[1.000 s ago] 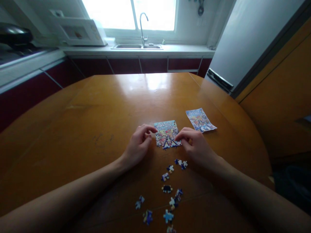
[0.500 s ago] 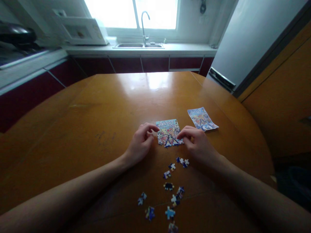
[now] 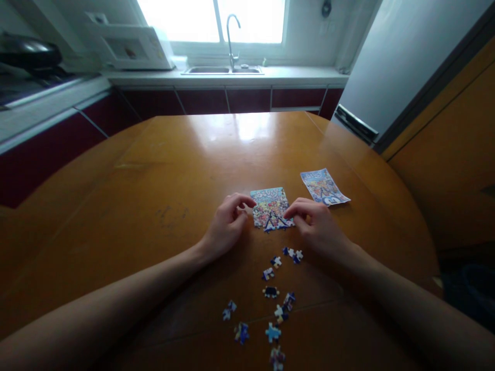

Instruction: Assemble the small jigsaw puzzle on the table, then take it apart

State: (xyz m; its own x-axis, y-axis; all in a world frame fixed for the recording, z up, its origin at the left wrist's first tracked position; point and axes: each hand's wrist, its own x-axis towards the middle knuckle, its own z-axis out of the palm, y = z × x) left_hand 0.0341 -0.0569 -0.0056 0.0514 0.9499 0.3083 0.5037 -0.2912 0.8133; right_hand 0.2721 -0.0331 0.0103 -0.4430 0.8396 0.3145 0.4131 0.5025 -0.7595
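A partly assembled jigsaw puzzle (image 3: 268, 206) lies flat on the wooden table, its picture crowded and colourful with a pale blue top. At its left edge is my left hand (image 3: 228, 221), thumb and index finger apart, the index fingertip touching or just beside the border. My right hand (image 3: 315, 224) has its fingers curled in at the lower right edge, with the fingertips on the puzzle there. Whether a single piece is pinched beneath them is hidden. Toward me lie several loose puzzle pieces, among them a light blue piece (image 3: 273, 332) and a dark piece (image 3: 270, 292).
Right of the puzzle lies a printed picture sheet (image 3: 325, 186) with a matching design. The wooden table (image 3: 185, 154) has a rounded edge. Beyond it are a sink (image 3: 209, 70), a microwave (image 3: 131, 47) and a pan (image 3: 29, 50); a fridge (image 3: 410, 67) stands at the right.
The view has shifted a little, so everything on the table appears slightly higher and further right. Both hands keep nearly the same pose at the puzzle's edges.
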